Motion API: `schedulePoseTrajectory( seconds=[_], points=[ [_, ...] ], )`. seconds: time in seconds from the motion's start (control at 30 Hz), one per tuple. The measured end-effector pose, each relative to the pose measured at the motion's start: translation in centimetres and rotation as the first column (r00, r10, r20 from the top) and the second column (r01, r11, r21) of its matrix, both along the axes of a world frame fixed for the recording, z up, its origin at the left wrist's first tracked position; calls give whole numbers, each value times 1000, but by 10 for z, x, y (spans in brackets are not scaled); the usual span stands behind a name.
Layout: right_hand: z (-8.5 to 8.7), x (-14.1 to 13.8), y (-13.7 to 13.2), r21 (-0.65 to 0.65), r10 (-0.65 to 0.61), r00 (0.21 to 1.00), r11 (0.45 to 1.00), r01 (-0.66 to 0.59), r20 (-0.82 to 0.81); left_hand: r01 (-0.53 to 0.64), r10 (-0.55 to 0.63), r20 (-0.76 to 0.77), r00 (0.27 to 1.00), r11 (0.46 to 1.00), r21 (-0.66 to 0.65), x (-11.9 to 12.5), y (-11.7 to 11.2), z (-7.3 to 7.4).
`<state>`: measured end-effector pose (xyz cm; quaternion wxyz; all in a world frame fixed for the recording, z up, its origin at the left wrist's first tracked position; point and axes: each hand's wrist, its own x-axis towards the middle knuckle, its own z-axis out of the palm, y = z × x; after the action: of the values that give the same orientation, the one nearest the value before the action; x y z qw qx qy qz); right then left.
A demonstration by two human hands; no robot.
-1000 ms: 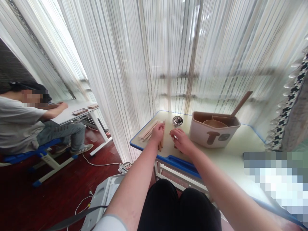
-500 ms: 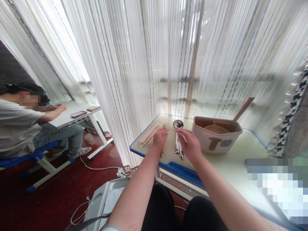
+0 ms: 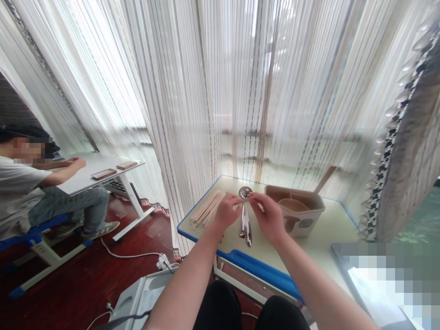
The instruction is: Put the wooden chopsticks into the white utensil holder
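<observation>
The left hand (image 3: 225, 211) and right hand (image 3: 270, 216) hover side by side over the blue-edged table (image 3: 332, 224), their fingers curled and tips drawn toward each other; I cannot tell whether they pinch anything. Right of the right hand stands a beige caddy (image 3: 302, 220), and left of the left hand lies a pile of wooden chopsticks (image 3: 205, 208). The bundle of metal cutlery (image 3: 245, 224) lies in the gap between the two hands, just beneath their fingertips, with a small slotted spoon (image 3: 245, 192) at its far end.
</observation>
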<state>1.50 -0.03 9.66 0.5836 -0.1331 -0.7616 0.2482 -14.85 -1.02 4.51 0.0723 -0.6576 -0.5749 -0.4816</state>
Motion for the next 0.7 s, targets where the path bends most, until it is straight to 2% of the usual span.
schedulePoseTrajectory(
  seconds=[0.1,0.17,0.3,0.47,0.6,0.7],
  points=[
    [41,10,12,-149,71,987,985,-92,-142,14,-16,26,1000,997,74,21,7,24],
    [66,18,22,-190,65,962,975,-118,-267,50,-60,70,996,989,142,39,13,41],
    [101,38,42,-222,30,911,966,-132,-412,130,-151,75,986,963,238,76,32,69],
    [113,73,62,-197,-11,874,976,-97,-485,237,-258,55,965,940,245,108,59,94],
    [115,103,71,-178,-69,915,984,-3,-398,356,-369,50,928,918,178,127,77,105],
    [116,119,76,-177,-144,922,981,84,-361,427,-433,65,899,900,81,141,89,110]
  ],
)
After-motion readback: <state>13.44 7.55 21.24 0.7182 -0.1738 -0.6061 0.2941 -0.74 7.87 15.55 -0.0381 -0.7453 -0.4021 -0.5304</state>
